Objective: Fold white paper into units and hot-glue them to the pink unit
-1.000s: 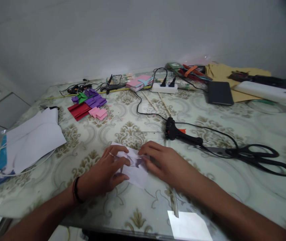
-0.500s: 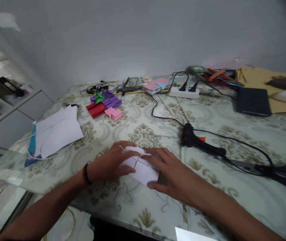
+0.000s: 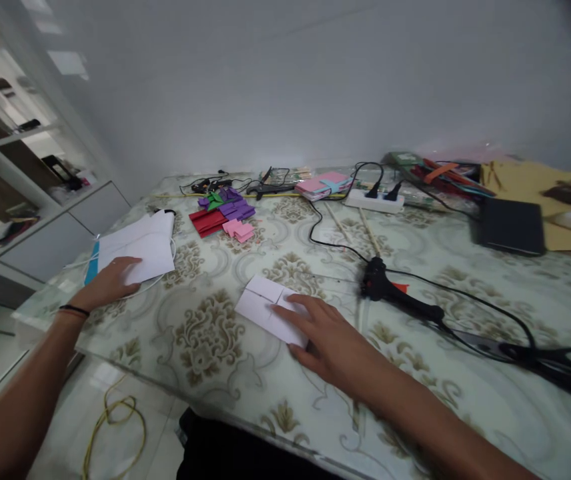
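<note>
A small folded white paper (image 3: 260, 304) with crossing crease lines lies near the table's middle. My right hand (image 3: 323, 333) rests on its right end, fingers apart and thumb at the lower edge. At the left, my left hand (image 3: 110, 283) is over the lower left part of a stack of white sheets (image 3: 140, 243), thumb and fingers spread at the edge. A blue piece shows beneath the stack's left side, and a white cable curves around it.
Red, purple, green and pink folded papers (image 3: 238, 230) lie behind. A black glue gun (image 3: 400, 293) and scissors (image 3: 535, 357) are at right. A power strip (image 3: 374, 201), pink papers (image 3: 323, 185) and a dark box (image 3: 510, 225) stand along the back.
My left hand has let go of the folded paper and moved left to the white sheets. My right hand stays on the folded paper. The camera view has shifted somewhat.
</note>
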Demonstrator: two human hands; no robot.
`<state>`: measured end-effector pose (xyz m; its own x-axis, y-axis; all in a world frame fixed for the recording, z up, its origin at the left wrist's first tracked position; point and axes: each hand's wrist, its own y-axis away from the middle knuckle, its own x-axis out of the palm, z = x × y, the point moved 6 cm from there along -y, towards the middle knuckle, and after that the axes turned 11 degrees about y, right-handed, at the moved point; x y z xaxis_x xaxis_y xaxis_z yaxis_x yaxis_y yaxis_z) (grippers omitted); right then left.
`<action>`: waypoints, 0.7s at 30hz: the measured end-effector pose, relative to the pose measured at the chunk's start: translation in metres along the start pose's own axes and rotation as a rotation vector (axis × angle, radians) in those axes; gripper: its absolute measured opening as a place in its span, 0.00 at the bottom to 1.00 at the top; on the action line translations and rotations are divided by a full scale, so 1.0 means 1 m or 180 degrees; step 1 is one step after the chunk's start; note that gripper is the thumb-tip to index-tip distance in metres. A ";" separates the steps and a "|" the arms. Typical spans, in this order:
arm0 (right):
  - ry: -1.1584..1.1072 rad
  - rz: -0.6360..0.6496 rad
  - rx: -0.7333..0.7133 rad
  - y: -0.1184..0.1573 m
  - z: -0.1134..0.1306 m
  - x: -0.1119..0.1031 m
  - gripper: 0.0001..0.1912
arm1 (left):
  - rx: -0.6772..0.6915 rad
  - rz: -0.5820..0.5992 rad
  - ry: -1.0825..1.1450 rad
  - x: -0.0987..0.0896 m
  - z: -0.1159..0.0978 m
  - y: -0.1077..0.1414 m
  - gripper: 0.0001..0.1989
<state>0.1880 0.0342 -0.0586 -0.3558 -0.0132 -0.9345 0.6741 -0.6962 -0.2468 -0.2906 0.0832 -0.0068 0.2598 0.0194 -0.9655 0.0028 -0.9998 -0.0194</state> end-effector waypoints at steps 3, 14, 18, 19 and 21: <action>0.0157 0.0002 0.0138 -0.002 -0.011 0.002 0.31 | -0.0109 0.0008 0.0044 -0.005 0.010 0.002 0.34; 0.0292 0.0008 0.0464 -0.005 -0.034 -0.001 0.29 | -0.0165 -0.0047 -0.0022 -0.024 0.030 -0.018 0.33; 0.0273 -0.0012 0.0471 -0.005 -0.036 -0.001 0.29 | 0.0121 0.0089 -0.0013 -0.007 0.012 -0.017 0.51; 0.0274 -0.0002 0.0471 -0.006 -0.036 -0.001 0.29 | 0.0173 0.0108 -0.0018 -0.003 0.008 -0.016 0.51; 0.0281 0.0036 0.0472 -0.006 -0.035 -0.001 0.29 | 0.0243 0.0137 -0.0028 0.005 0.003 -0.015 0.49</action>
<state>0.2069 0.0636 -0.0647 -0.2859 0.0370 -0.9575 0.5726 -0.7947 -0.2016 -0.2920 0.0980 -0.0116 0.2497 -0.0233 -0.9680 -0.0818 -0.9966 0.0029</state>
